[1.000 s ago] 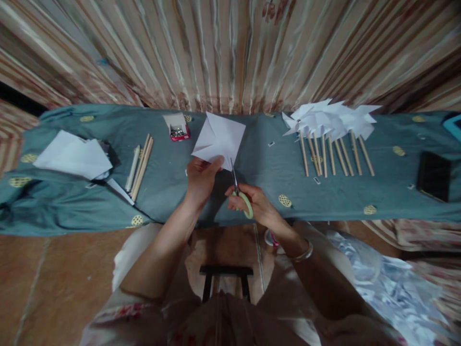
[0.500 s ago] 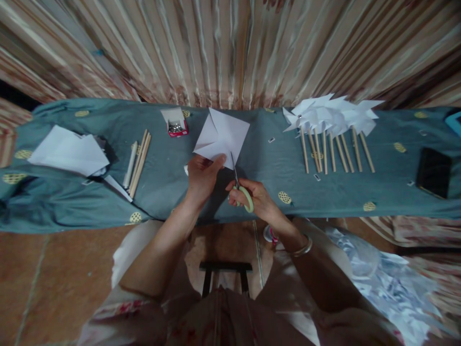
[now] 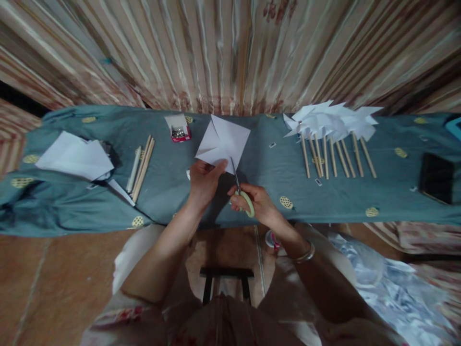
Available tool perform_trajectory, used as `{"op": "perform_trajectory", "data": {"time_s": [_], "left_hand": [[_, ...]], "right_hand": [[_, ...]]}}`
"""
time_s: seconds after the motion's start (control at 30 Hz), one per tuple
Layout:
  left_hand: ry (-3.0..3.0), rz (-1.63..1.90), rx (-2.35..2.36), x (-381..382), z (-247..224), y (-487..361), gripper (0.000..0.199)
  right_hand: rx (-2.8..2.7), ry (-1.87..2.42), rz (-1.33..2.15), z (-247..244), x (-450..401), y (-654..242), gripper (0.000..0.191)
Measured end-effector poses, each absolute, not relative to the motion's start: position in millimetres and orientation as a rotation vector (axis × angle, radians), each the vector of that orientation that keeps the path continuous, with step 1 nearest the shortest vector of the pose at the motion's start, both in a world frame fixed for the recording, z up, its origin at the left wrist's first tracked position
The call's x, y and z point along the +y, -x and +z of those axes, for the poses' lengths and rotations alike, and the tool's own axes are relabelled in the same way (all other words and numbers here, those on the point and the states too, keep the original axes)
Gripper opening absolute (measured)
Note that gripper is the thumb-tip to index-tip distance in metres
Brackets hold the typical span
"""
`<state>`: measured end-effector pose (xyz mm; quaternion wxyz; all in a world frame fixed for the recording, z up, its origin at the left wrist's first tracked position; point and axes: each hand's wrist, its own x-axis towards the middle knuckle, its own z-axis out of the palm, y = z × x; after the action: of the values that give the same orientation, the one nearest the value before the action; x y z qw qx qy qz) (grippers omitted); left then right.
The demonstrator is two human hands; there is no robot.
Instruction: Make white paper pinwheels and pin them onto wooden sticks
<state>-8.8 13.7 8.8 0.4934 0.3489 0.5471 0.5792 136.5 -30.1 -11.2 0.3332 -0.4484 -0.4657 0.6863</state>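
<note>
A white paper square (image 3: 230,138) with slits running in from its corners is held over the table. My left hand (image 3: 206,180) pinches its lower edge, thumb on top. Fingers of my right hand (image 3: 256,201) are wrapped round the green handles of the scissors (image 3: 246,202). The scissor blades point up and lie at the paper's lower corner, just right of my left thumb. Whether the blades are parted is too small to tell.
On the green cloth (image 3: 216,211) lie white paper sheets (image 3: 74,156), sticks (image 3: 143,170), a red box of small metal pieces (image 3: 180,134), several paper pinwheels (image 3: 331,122) and a dark phone-like object (image 3: 436,178). A bag of scraps (image 3: 399,283) sits at lower right.
The whole view has shifted slightly, so things appear a little lower. My hands, the paper and the scissors keep nearly the same positions relative to each other.
</note>
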Motion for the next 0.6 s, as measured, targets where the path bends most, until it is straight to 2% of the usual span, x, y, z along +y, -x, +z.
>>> {"op": "perform_trajectory", "data": {"time_s": [0.13,0.6], "left_hand": [[-0.870,1.422,1.310,13.6,8.4,9.3,0.004],[-0.876,1.425,1.283,14.0,6.9,11.6,0.014]], "right_hand": [[-1.200,1.191,1.810,-12.3,-29.4,-135.2,0.039],[-1.111,1.221,1.819,-9.7,-27.9,-131.4,0.045]]}}
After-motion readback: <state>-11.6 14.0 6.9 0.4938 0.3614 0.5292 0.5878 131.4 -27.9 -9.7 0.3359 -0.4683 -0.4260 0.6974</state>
